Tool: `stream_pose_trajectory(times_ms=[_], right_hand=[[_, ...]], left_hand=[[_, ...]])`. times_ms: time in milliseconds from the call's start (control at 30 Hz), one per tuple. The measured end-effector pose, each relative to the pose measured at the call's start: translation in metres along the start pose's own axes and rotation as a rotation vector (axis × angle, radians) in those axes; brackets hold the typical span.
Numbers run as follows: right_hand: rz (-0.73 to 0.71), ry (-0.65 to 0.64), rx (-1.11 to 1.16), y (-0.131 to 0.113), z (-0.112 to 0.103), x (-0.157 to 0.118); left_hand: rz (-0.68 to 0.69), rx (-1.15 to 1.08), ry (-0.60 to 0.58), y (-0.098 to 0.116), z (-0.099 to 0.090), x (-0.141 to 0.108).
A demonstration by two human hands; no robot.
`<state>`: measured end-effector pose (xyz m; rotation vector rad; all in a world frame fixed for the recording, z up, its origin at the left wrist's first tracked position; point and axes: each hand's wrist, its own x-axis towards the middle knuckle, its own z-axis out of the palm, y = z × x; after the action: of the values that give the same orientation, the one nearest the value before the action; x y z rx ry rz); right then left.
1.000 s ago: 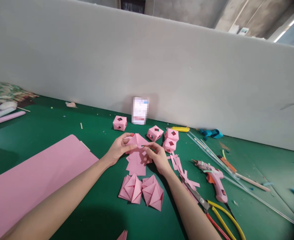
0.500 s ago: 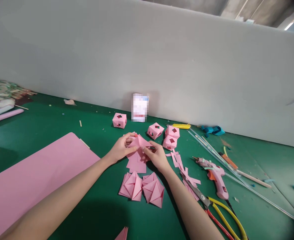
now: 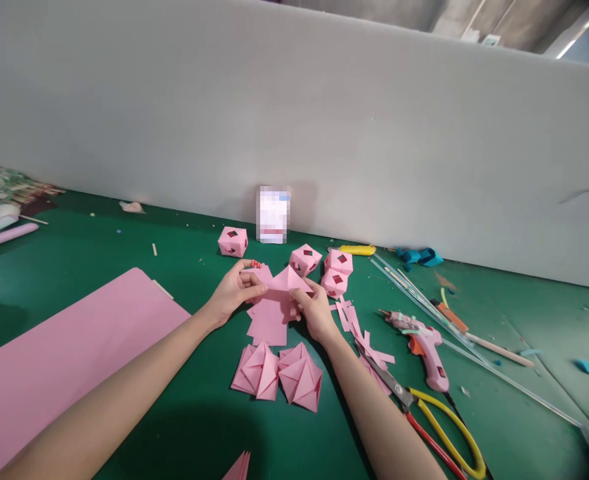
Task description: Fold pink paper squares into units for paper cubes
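Note:
A small folded piece of pink paper with a raised peak is held up over the table. Its right side is pinched by my right hand. My left hand has its thumb and fingers closed at the left side of the same paper; the fingertips are partly hidden. Beneath the hands lie flat pink paper squares, partly covered. Nearer to me are two folded pink paper stacks, a left stack and a right stack, with creased points on top.
Behind the hands stand several pink paper shapes with cut holes. Scissors, pink paper scraps, a glue gun, clear sticks and a yellow cutter lie right. A large pink sheet lies left.
My left hand has shifted left, apart from the right hand, and the paper's peak sits closer to the right hand. The whole view has moved slightly.

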<state>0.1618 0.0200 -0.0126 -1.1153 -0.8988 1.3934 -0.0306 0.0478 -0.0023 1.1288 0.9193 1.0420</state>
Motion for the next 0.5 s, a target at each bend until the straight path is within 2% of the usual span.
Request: stream_pose_trajectory(times_ms=[167, 300, 500], right_hand=[[-0.013, 0.027, 0.104, -0.0034, -0.0033, 0.0018], [-0.019, -0.046, 0.094, -0.0039, -0.0021, 0.0021], [-0.032, -0.132, -0.037, 0.0000, 0.0005, 0.0012]], left_hand=[[-0.008, -0.098, 0.087, -0.0002, -0.0049, 0.0023], [-0.018, -0.045, 0.045, 0.0006, -0.0023, 0.0008], [0.010, -0.022, 0.018, -0.0024, -0.0025, 0.0020]])
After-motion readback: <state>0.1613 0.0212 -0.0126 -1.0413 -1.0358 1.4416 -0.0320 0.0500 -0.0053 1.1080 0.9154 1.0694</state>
